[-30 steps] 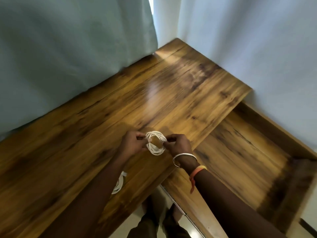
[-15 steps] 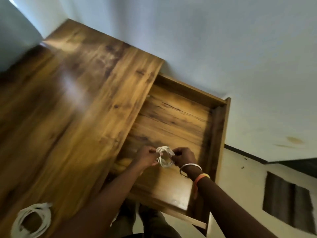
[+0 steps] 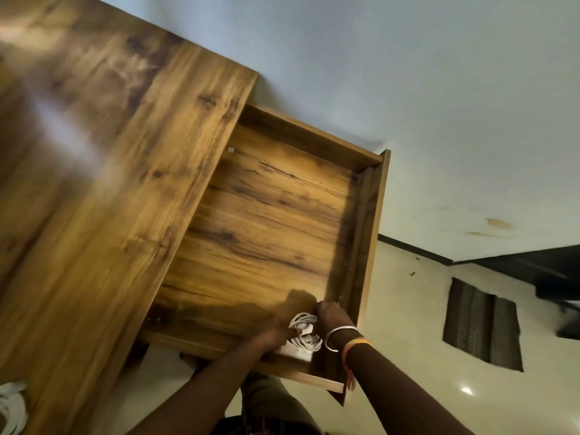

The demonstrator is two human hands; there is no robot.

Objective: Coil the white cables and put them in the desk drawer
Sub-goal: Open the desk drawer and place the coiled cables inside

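Observation:
A small coiled white cable is low inside the open wooden desk drawer, at its near right corner. My left hand grips the coil's left side and my right hand, with bangles on the wrist, holds its right side. Whether the coil rests on the drawer floor I cannot tell. A second white cable coil lies on the desk top at the bottom left edge of view, partly cut off.
The drawer sticks out from the desk's right side, its bottom bare apart from the coil. A pale wall runs behind. A dark ribbed mat lies on the cream floor at the right. My legs show below the drawer.
Both hands carried the small coil from above the desk top rightward and down into the drawer's near corner. The view swung right; the second coil now sits at the bottom left.

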